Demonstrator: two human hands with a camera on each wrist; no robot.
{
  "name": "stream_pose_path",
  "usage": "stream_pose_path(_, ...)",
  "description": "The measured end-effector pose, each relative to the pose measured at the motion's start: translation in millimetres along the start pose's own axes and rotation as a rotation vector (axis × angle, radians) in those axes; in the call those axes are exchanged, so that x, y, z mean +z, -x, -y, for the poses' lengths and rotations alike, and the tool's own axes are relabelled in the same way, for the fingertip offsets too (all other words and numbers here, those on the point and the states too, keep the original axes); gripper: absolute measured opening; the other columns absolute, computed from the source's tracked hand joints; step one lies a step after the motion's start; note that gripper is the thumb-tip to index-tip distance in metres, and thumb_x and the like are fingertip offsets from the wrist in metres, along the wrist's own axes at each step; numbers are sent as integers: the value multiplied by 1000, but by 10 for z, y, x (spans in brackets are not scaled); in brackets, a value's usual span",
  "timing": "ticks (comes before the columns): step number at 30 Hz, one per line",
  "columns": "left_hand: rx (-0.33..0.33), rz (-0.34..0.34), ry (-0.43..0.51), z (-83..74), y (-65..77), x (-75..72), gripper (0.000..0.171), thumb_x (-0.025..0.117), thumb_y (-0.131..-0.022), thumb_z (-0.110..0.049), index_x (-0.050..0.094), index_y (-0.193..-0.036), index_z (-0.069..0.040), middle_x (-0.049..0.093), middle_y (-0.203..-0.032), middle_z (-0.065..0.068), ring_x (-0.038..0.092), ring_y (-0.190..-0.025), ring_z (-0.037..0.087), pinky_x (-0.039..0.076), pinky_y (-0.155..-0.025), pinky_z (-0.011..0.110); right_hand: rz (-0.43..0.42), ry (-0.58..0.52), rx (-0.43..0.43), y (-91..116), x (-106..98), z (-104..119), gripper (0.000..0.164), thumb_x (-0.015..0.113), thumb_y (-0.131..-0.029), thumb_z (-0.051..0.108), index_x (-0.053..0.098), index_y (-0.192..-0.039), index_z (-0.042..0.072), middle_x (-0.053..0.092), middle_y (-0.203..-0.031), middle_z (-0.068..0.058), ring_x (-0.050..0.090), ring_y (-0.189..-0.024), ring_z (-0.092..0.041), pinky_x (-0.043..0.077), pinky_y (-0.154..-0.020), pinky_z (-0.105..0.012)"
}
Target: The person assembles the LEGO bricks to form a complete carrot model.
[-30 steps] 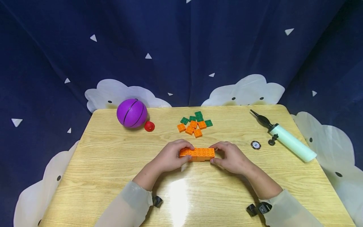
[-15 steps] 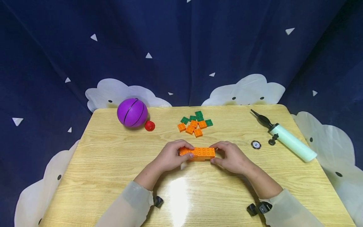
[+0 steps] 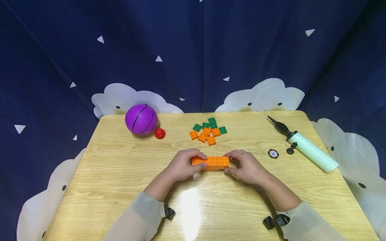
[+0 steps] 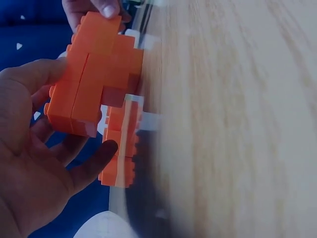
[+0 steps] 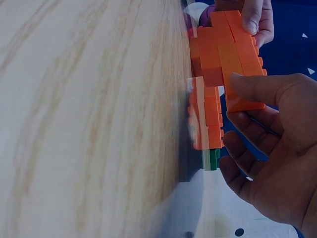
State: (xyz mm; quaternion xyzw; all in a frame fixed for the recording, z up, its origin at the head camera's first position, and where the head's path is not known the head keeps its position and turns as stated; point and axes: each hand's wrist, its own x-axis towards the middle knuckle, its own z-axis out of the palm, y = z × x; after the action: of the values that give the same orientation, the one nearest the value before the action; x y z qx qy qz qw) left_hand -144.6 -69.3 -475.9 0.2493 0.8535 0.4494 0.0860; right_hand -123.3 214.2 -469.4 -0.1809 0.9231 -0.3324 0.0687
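Observation:
Several orange toy building bricks are joined into one long piece [image 3: 215, 162], held low over the middle of the table. Its studs face up; in the left wrist view the joined bricks [image 4: 99, 59] show a narrower, stepped lower part. My left hand [image 3: 184, 165] grips the left end, thumb on the near side and fingers on the far side. At the right end my right hand [image 3: 248, 167] pinches it between thumb and index finger; in the right wrist view this hand's [image 5: 282, 144] other fingers are loosely curled below. The left end is partly hidden by my left hand.
Beyond the hands lie loose orange bricks [image 3: 202, 137] and green bricks [image 3: 212, 123]. A purple ball [image 3: 141, 119] and a small red hat-shaped piece [image 3: 159, 133] sit at the back left. To the right are a poker chip [image 3: 273, 154], a small black piece [image 3: 291, 150] and a hand pump [image 3: 313, 152].
My left thumb has shifted slightly up and to the right along the near side of the joined bricks. My right hand keeps its hold, and the loose bricks stay put.

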Motion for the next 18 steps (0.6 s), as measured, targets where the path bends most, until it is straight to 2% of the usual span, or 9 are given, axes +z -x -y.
stream_pose_path(9,8,3,-15,8,-29,8,15,82,-90,-28,77,-104,-30,72,-107,-21,65,-109,7,50,-101,33,-4,0,-7,3,-6,-24,43,86,-86,23,72,-125,15,70,-125,-2,63,-116,-28,49,-100,-53)
stream_pose_path(18,-40,-6,111,107,6,28,21,84,-90,-34,77,-109,-37,71,-114,-22,63,-104,8,52,-90,34,-10,-4,-5,16,10,-26,43,86,-85,23,72,-125,16,70,-127,-2,61,-119,-29,48,-102,-54)
